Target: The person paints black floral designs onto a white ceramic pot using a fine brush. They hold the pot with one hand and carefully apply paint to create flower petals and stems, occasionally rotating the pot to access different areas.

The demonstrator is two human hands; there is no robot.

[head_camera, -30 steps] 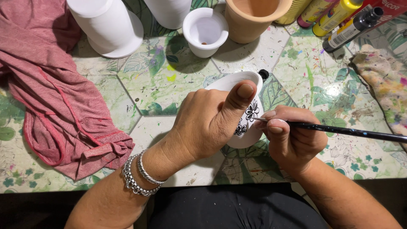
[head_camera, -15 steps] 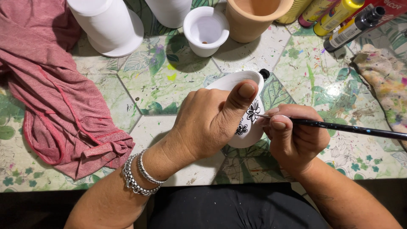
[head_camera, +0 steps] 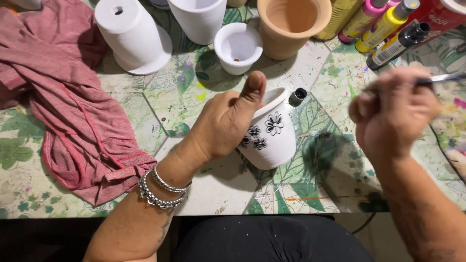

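A small white pot [head_camera: 272, 131] painted with black flowers lies tilted on the table, and my left hand [head_camera: 225, 121] grips it with the thumb over its rim. My right hand [head_camera: 391, 114] is raised to the right of the pot, blurred, pinching a thin paintbrush [head_camera: 444, 77] whose handle points right. The brush is well clear of the pot. Silver bracelets [head_camera: 162, 189] circle my left wrist.
A red cloth [head_camera: 63, 106] lies crumpled on the left. At the back stand an upturned white pot [head_camera: 128, 34], a small white pot [head_camera: 238, 46], a terracotta pot [head_camera: 291, 24] and several paint bottles [head_camera: 388, 29]. A small black cap [head_camera: 297, 96] sits behind the held pot.
My right hand has lifted the brush off the pot and moved up and to the right. The painted flowers now show. My left hand keeps its hold.
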